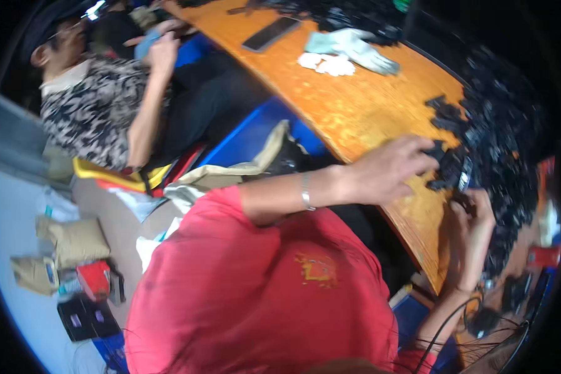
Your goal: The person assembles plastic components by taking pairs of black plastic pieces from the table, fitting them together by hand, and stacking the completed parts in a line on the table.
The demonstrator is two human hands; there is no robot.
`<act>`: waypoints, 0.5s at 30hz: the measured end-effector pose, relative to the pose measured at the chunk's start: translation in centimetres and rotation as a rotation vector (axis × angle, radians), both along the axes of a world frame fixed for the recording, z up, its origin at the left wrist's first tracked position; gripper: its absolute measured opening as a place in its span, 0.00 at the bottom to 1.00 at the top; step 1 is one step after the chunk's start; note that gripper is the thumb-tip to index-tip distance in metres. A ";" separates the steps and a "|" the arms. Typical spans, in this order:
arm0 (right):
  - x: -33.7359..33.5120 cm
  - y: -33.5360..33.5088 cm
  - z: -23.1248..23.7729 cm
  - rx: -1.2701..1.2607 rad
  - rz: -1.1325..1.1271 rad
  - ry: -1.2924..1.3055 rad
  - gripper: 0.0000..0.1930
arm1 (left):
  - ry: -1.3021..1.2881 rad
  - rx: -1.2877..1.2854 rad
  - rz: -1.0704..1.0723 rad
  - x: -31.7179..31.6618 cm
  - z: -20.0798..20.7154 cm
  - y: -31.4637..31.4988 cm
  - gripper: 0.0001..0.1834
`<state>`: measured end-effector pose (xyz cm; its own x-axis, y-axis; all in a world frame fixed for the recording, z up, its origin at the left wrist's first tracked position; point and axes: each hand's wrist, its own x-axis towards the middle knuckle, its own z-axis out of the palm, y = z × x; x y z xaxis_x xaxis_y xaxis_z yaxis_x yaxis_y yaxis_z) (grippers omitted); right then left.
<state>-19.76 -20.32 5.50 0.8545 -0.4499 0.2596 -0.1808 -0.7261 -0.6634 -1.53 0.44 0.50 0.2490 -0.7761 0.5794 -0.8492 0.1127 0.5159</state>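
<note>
My left hand, with a bracelet at the wrist, reaches over the table's near edge. Its fingers are apart, the tips against small black pieces that look like thin rubber or plastic. Closer to the table's right end is my right hand, its fingers curled and pinched together. A narrow shiny silver strip, perhaps a tool, stands out just beyond those fingertips; blur hides its exact kind. A large heap of the same black pieces lies beyond both hands.
On the orange wooden table lie a dark phone, a pale work glove and a crumpled white item. Another person sits at the left. Bags and boxes stand on the floor; a dark cable crosses my right forearm.
</note>
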 end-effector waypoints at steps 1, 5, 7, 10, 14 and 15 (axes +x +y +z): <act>0.5 0.1 -0.7 -0.016 0.056 -0.028 0.13 | -0.016 0.002 0.007 0.9 0.0 0.4 0.37; 1.9 1.2 -1.0 -0.150 0.169 0.012 0.16 | -0.032 0.069 0.095 2.0 0.5 2.6 0.38; 2.2 1.9 -1.7 -0.143 0.200 0.023 0.17 | -0.072 0.100 0.136 2.2 0.4 3.2 0.37; 2.8 1.8 -1.7 -0.146 0.210 0.019 0.18 | -0.037 0.145 0.093 2.2 1.2 2.8 0.34; 3.0 1.9 -1.4 -0.137 0.131 0.060 0.19 | -0.014 0.141 0.086 2.3 1.3 2.3 0.33; 2.9 1.8 -1.9 -0.162 0.128 0.044 0.20 | 0.011 0.120 0.094 2.1 1.3 2.4 0.31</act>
